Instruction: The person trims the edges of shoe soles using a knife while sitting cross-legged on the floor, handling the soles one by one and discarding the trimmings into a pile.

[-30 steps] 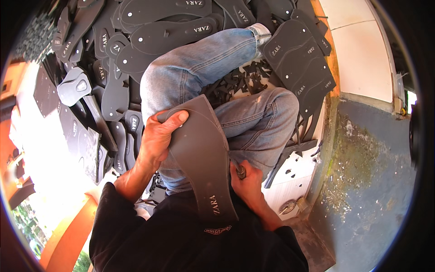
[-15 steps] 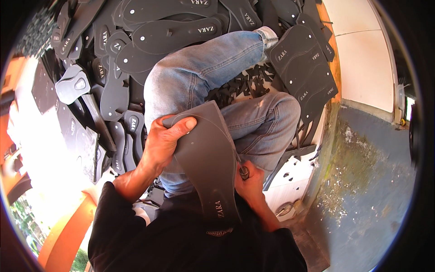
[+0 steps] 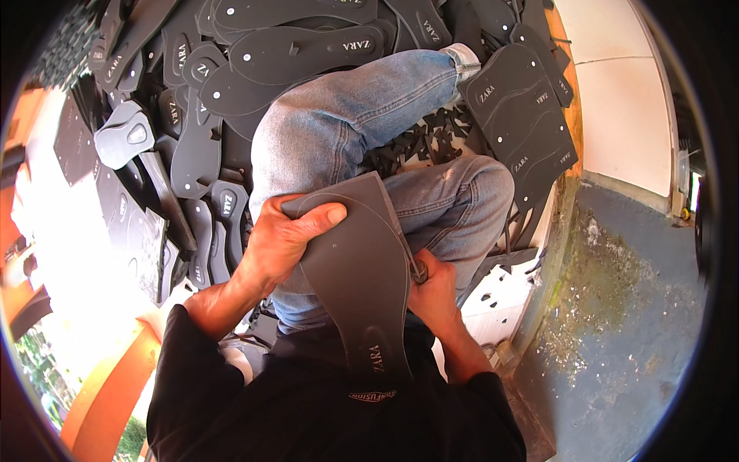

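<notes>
A dark grey foam sandal sole (image 3: pixel 350 254) lies across my lap, its narrow heel end toward my chest. Its lower outline is cut to a curve, while a straight uncut strip and corner remain at the upper right, beside a thin curved line. My left hand (image 3: pixel 281 239) grips the upper left edge, thumb on top and fingers underneath. Closed at the right edge, my right hand (image 3: pixel 435 289) holds a knife (image 3: pixel 418 269); only its dark handle end and a bit of thin blade against the foam show.
Many dark soles (image 3: pixel 300 58) are piled beyond and left of my legs. An uncut foam sheet (image 3: pixel 523 115) with printed outlines lies at right of my foot. Black offcuts (image 3: pixel 423 138) lie between my jeans-clad legs (image 3: pixel 308 131). A wall (image 3: pixel 623 100) stands at right.
My right hand and the knife have moved up along the sole's right edge, away from my body. My left hand keeps its grip; the whole view has shifted slightly.
</notes>
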